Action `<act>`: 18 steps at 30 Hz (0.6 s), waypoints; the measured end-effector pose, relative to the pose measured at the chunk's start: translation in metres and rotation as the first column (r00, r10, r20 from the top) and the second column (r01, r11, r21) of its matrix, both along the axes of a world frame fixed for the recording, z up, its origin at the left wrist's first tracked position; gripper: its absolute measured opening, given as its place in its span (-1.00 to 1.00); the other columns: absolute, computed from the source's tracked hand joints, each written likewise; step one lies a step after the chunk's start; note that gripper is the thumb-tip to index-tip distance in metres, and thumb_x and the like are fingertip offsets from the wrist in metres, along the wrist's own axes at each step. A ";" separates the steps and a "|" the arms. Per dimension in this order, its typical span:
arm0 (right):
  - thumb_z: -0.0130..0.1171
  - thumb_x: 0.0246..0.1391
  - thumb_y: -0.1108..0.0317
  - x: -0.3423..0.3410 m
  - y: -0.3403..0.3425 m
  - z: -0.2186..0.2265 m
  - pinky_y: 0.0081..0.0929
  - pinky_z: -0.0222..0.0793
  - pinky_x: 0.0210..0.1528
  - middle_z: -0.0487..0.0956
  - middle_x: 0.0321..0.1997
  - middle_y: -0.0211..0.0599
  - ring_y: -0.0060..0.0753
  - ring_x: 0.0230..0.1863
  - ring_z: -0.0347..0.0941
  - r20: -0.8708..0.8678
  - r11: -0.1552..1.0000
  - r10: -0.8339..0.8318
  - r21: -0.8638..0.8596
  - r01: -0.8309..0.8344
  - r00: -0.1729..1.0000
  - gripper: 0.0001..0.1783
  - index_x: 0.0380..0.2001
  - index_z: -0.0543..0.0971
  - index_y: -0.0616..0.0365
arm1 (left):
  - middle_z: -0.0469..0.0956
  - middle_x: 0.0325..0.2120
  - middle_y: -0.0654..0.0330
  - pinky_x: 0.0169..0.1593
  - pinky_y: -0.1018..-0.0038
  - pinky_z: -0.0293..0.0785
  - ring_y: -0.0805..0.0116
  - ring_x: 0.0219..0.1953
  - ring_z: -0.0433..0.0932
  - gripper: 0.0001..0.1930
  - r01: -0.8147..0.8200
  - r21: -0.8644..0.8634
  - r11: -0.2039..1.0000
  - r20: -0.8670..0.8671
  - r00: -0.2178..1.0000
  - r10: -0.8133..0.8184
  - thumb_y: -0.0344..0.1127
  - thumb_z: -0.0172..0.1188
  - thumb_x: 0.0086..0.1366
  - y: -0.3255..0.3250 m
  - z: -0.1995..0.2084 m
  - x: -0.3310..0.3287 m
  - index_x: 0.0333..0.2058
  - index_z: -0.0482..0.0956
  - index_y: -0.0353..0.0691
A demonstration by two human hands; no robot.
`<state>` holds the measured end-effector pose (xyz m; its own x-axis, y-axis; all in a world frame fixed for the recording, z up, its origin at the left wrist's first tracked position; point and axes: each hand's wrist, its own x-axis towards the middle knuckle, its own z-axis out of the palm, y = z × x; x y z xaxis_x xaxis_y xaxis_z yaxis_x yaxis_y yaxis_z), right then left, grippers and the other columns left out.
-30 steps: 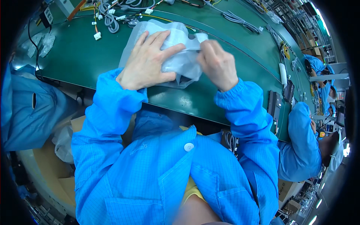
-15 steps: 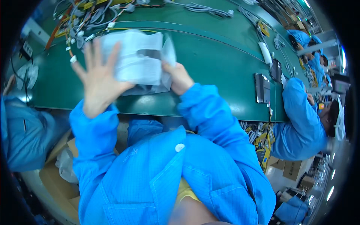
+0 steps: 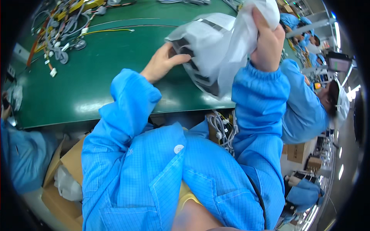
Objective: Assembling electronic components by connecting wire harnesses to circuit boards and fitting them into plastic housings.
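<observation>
A thin white translucent packing bag [image 3: 219,46] is held up over the green bench, a dark flat part [image 3: 187,51] showing through and along its lower left edge. At that edge, the thumb of my left hand [image 3: 161,61] lies over the dark part, its fingers mostly hidden behind. My right hand [image 3: 268,43] has the gathered end of the bag bunched in its fist, higher and further right. Folds of the bag hide most of what is inside.
A tangle of cables with connectors [image 3: 63,29] lies at the far left of the green bench [image 3: 88,84]. Below the bench at left is a cardboard box [image 3: 58,200] with a white bag inside. Close on my right sits a co-worker in blue [image 3: 304,107].
The bag, which lay over the bench with my left hand spread above it, has been raised and shifted right. My left hand has closed on its edge; my right has lifted the gathered end.
</observation>
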<state>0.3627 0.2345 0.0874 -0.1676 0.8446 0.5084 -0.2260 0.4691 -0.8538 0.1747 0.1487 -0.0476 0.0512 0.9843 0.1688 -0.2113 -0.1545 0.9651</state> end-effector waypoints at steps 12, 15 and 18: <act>0.09 0.10 0.47 0.170 0.058 0.069 -0.42 0.51 -0.17 0.55 -0.15 -0.10 -0.29 -0.21 0.55 0.124 0.944 -0.325 0.109 0.313 0.938 -0.69 -0.09 0.45 0.41 | 0.51 -0.22 -0.04 -0.10 0.34 0.42 0.16 -0.17 0.51 -0.39 -0.303 0.157 0.940 -0.588 0.737 0.335 0.11 0.27 0.00 0.032 -0.003 0.007 -0.13 0.51 -0.32; 0.05 0.14 0.39 0.118 0.031 0.084 -0.53 0.43 -0.36 0.56 -0.32 -0.24 -0.43 -0.36 0.52 0.115 0.942 -0.306 0.182 0.283 0.945 -0.77 -0.21 0.50 0.33 | 0.20 0.12 -0.13 0.15 0.21 0.23 -0.04 0.15 0.24 -0.09 -0.281 0.414 0.866 -0.528 0.701 0.480 0.22 0.28 -0.07 0.077 0.004 0.006 0.16 0.24 -0.26; 0.02 0.16 0.34 0.141 0.054 0.125 -0.57 0.42 -0.42 0.56 -0.40 -0.30 -0.52 -0.44 0.50 0.196 0.846 -0.512 0.283 0.451 0.837 -0.78 -0.29 0.54 0.30 | -0.14 0.24 -0.34 0.29 0.15 -0.10 -0.15 0.32 -0.12 -0.05 0.002 0.296 0.955 -0.633 0.749 0.195 0.37 0.15 -0.06 0.101 0.034 0.048 0.26 0.10 0.04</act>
